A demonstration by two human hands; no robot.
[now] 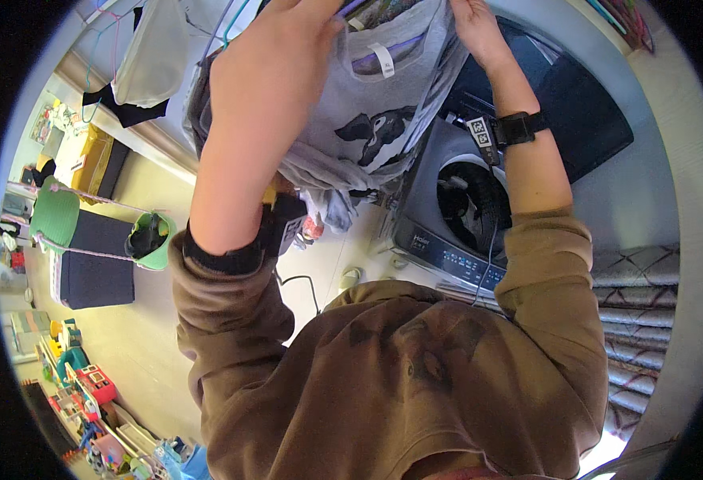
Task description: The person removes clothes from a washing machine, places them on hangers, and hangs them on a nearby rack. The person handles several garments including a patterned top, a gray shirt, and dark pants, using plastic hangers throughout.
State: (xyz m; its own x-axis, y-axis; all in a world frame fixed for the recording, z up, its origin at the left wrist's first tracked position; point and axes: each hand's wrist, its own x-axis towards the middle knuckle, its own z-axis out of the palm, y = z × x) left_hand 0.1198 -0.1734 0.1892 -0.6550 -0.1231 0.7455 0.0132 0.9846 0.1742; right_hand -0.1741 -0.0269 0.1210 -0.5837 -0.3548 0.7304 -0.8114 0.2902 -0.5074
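A grey T-shirt (327, 120) with a dark animal print hangs in front of me, a purple hanger (399, 51) showing inside its collar. My left hand (273, 66) is raised at the shirt's left shoulder, close to the hanger. Its fingertips are cut off by the top edge, so its grip is unclear. At the opposite shoulder, my right hand (476, 27) pinches the shirt's edge, also partly cropped at the top. More fabric hangs directly behind the shirt.
A top-loading Haier washing machine (414, 207) stands open at right, its dark lid (591, 114) raised. Hangers and a pale garment (153, 54) hang upper left. Green woven baskets (56, 213) hang on rope by a dark box (99, 258). Toys (90, 384) crowd the lower left.
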